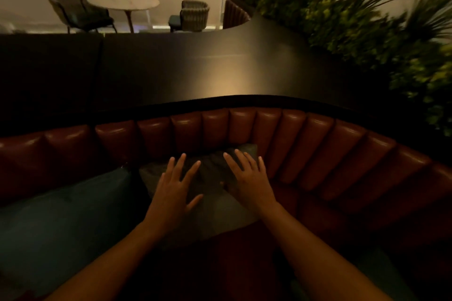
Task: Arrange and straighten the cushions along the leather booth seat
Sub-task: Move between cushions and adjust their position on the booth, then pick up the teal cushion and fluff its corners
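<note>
left hand (175, 184) + right hand (247, 178): flat, fingers straight, pressing grey cushion (210, 205) | cushion long axis runs toward backrest (242, 124), centred between hands

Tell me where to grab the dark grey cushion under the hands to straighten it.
Probably its two side edges, one per hand. The dark grey cushion leans against the red leather backrest, top corner free, and the left hand and right hand lie flat on its face.
</note>
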The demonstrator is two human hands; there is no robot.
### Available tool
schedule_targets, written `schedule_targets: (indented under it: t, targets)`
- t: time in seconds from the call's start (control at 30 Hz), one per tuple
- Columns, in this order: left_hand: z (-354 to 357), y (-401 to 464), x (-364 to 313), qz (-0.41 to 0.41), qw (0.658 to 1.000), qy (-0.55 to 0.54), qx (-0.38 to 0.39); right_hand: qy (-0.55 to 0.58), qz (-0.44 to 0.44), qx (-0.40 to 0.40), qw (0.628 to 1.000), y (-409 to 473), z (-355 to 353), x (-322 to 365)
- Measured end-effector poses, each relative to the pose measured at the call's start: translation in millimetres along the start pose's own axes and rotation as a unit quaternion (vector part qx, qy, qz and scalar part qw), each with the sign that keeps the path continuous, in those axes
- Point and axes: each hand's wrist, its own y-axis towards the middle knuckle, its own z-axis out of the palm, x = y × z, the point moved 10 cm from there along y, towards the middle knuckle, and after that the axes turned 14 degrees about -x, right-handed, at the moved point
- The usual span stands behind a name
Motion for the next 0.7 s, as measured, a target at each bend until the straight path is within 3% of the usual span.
schedule_targets:
  t: [0.23,0.47,0.7]
  targets:
    - [-22.1,-19.9,-61.9,0.090,0.994,-0.054,0.002,-0.013,0.094,-0.015,0.995,-81.8,-66.7,-28.5]
    - [12.6,-57.6,-176.3,0.165,0.973,-0.152,0.055,-0.062,0.198,0.070,0.976,-200.3,-102.1,-109.2]
    - [60.3,-109.9,-284.1,0.242,0.942,-0.199,0.115,-0.093,0.295,0.078,0.948,-314.2,-122.7,-188.2]
